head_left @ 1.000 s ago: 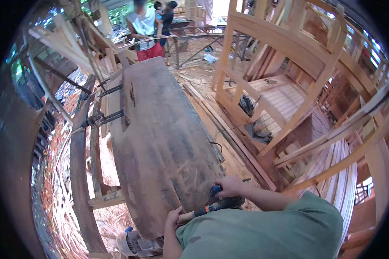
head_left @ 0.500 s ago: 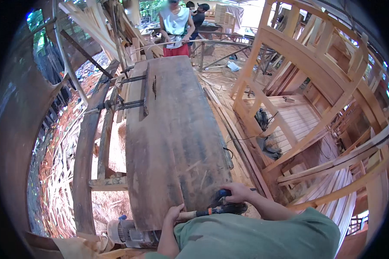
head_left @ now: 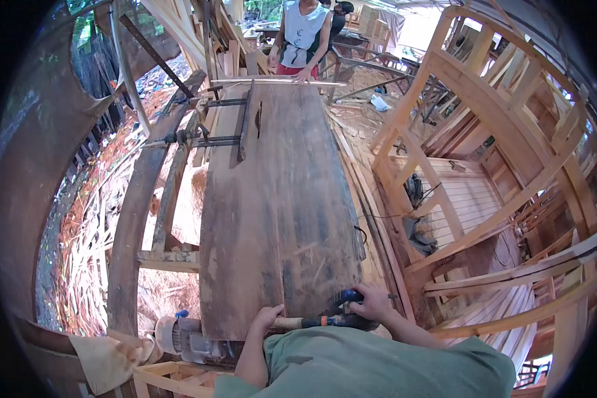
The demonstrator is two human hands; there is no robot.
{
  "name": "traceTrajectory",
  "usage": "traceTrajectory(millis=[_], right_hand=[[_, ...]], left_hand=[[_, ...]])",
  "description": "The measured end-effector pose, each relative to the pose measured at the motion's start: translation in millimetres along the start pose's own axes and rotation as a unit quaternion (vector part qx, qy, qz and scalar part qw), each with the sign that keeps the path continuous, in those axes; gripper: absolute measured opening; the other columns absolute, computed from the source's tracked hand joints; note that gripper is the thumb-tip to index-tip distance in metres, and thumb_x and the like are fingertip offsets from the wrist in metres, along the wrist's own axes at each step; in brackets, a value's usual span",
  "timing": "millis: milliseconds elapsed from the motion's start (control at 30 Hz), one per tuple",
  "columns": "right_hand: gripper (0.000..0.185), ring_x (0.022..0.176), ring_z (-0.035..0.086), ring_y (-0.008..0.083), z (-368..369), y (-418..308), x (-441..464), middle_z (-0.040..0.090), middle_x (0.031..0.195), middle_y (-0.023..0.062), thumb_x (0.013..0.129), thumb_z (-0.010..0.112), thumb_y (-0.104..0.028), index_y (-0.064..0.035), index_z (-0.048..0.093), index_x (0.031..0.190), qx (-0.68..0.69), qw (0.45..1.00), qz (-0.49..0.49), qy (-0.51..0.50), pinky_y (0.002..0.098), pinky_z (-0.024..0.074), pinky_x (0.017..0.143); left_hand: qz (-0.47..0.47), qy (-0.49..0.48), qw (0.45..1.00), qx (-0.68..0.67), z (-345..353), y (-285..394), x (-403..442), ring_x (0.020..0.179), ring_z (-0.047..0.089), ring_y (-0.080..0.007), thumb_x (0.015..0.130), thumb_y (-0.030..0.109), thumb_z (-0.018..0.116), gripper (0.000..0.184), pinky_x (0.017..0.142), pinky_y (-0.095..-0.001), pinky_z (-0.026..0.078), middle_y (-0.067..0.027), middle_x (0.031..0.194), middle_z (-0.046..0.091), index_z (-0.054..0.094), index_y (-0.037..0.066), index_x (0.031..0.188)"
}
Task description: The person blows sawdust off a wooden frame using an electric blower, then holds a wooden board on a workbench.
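My left hand is closed at the near edge of the wooden saw table, beside the end of a wooden handle. My right hand is wrapped round a dark blue and black power tool at the table's near right corner. An orange band shows on the tool's dark body. Toward the far end, a toothed saw blade sticks up from the tabletop beside a long wooden fence. A thin wood strip lies across the far edge, under another person's hand.
A person in a white sleeveless shirt stands beyond the table. Wooden frames rise on the right. A motor sits below the near left corner. Long boards lie along the table's right side, and wood scraps cover the ground at left.
The view has swung left and tilted. The person beyond the table has come nearer, and their wood strip now rests across the far edge. My hands keep their hold near the table's near edge.
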State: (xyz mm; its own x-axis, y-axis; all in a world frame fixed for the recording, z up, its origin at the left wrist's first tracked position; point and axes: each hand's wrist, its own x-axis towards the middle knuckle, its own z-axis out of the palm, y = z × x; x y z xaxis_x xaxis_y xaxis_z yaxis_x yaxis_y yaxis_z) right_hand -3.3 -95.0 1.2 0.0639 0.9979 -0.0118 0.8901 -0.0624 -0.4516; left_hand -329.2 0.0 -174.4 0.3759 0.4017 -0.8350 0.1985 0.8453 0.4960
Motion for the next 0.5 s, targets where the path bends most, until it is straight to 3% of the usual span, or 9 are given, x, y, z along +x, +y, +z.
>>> traceTrajectory(millis=[133, 200, 500], right_hand=[[0.041, 0.091, 0.063, 0.0308, -6, -6, 3, 0.066, 0.091, 0.0106, 0.064, 0.072, -0.030, -0.0119, 0.069, 0.100, 0.042, 0.999, -0.016, 0.011, 0.0418, 0.0498, 0.082], [0.041, 0.090, 0.064, 0.0306, -12, -13, 4, 0.066, 0.092, 0.0100, 0.063, 0.073, -0.030, -0.0118, 0.069, 0.100, 0.039, 0.999, -0.019, 0.014, 0.0414, 0.0503, 0.082], [0.046, 0.096, 0.064, 0.0293, -11, -13, 6, 0.069, 0.101, 0.0087, 0.062, 0.074, -0.031, -0.0126, 0.069, 0.104, 0.024, 0.999, -0.012, 0.018, 0.0408, 0.0502, 0.085]], left_hand=[[-0.008, -0.006, 1.000, 0.006, 0, 0, 0, 0.059, 0.064, -0.0275, 0.094, 0.037, 0.059, 0.040, 0.052, -0.0418, 0.052, -0.0129, 0.074, 0.065, 0.064, -0.002, 0.086], [0.031, 0.008, 0.999, 0.004, -1, -5, 7, 0.058, 0.064, -0.0279, 0.094, 0.037, 0.059, 0.040, 0.048, -0.0414, 0.051, -0.0138, 0.075, 0.065, 0.064, -0.002, 0.087], [0.004, -0.002, 0.999, 0.038, -8, -9, 20, 0.057, 0.063, -0.0278, 0.095, 0.037, 0.057, 0.040, 0.047, -0.0397, 0.051, -0.0136, 0.074, 0.066, 0.064, 0.000, 0.085]])
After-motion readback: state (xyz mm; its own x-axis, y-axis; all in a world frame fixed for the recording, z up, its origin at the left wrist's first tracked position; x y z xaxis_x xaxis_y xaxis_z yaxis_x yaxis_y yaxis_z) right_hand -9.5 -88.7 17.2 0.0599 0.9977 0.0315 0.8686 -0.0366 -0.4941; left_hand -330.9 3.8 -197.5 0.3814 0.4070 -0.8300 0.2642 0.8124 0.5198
